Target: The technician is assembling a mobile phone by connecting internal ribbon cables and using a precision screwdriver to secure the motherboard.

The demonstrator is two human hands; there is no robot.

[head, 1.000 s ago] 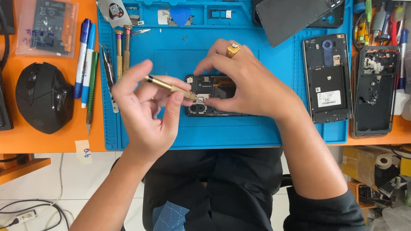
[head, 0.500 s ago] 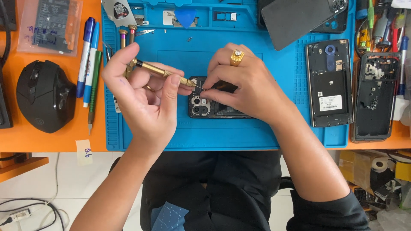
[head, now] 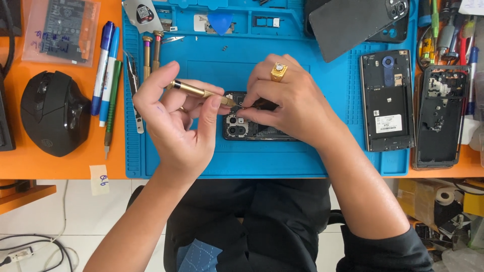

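— Holding what, exactly, in the left hand?

— A slim gold screwdriver, pinched between thumb and fingers, shaft lying almost level, its tip at the top edge of the opened phone.

— And the right hand?

— It wears a gold ring and rests over the phone, fingertips pinched together right at the screwdriver tip. Whether they hold a screw is too small to tell.

— Where does the phone lie?

— Flat on the blue repair mat, near its middle, camera cluster toward the left. The mat covers the orange table.

— Anything else around?

— A black mouse sits left of the mat, with pens beside it. To the right lie another opened phone and a phone frame, well apart from the hands. A dark back cover lies at the mat's top, and two screwdrivers stand up near its upper left.
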